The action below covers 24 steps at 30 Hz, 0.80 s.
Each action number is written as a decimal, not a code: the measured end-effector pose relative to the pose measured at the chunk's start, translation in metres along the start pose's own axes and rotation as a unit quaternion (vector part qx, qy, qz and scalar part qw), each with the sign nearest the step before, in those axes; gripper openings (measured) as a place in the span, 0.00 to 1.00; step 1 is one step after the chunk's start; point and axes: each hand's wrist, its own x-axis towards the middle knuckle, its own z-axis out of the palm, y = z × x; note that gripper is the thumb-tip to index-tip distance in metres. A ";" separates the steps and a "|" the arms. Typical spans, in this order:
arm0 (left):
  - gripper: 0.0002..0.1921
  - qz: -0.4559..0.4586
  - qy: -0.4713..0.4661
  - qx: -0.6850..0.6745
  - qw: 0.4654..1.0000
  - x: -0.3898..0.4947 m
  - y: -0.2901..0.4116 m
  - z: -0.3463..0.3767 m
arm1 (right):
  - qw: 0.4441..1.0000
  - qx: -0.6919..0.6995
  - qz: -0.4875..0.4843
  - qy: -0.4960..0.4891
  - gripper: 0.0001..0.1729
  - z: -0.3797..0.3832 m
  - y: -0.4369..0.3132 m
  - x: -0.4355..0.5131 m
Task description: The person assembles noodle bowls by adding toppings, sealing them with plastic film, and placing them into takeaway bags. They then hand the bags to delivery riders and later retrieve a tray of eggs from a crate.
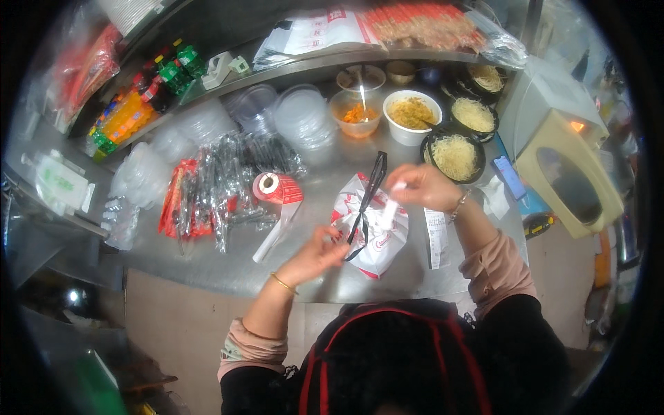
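A white plastic bag [386,248] with red print sits on the steel counter, gathered at the top. Black strap handles [367,199] rise from its knot in a narrow loop. At the bag's left side, the fingertips of my left hand [314,257] meet the lower strap; whether they pinch it is unclear. My right hand [428,189] pinches a small white strip [389,212], blurred, above the bag's upper right. A printed paper slip [437,238] lies right of the bag, below my right forearm.
A roll of red-and-white labels [270,184] trails its strip leftward of the bag. Wrapped cutlery [223,176] and clear plastic lids [303,116] lie beyond. Along the back stand a white food tub [412,116] and black noodle bowls [454,155]. A phone [508,177] lies at right.
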 end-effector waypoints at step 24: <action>0.06 0.368 0.287 0.351 0.812 0.068 0.007 0.034 | 0.883 0.352 0.092 0.296 0.09 0.073 0.043 0.030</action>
